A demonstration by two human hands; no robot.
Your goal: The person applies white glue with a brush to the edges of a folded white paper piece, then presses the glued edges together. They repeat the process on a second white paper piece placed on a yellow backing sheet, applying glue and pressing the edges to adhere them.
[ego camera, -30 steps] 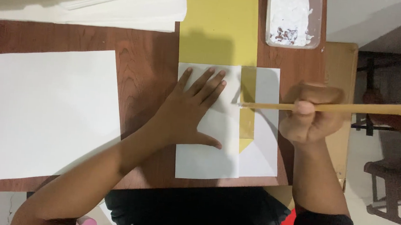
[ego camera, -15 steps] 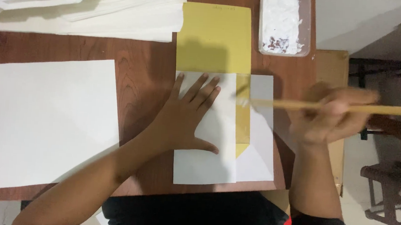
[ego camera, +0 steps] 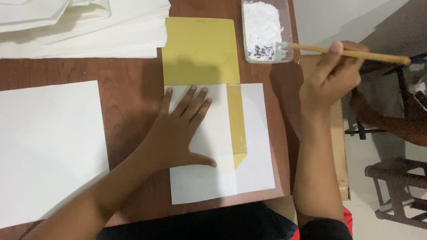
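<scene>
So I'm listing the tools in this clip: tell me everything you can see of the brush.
The brush has a thin, straight, light wooden handle lying nearly level, pointing right past the table edge. Its tip, coated in white paste, rests at the rim of the clear plastic tub of white paste. The right hand grips the handle near its middle from below. Its bristles are hidden under the paste.

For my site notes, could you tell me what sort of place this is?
Probably a small handcraft workspace for gluing paper: a wooden table with stacked white sheets, a tub of white paste, and a brush in the right hand.
</scene>
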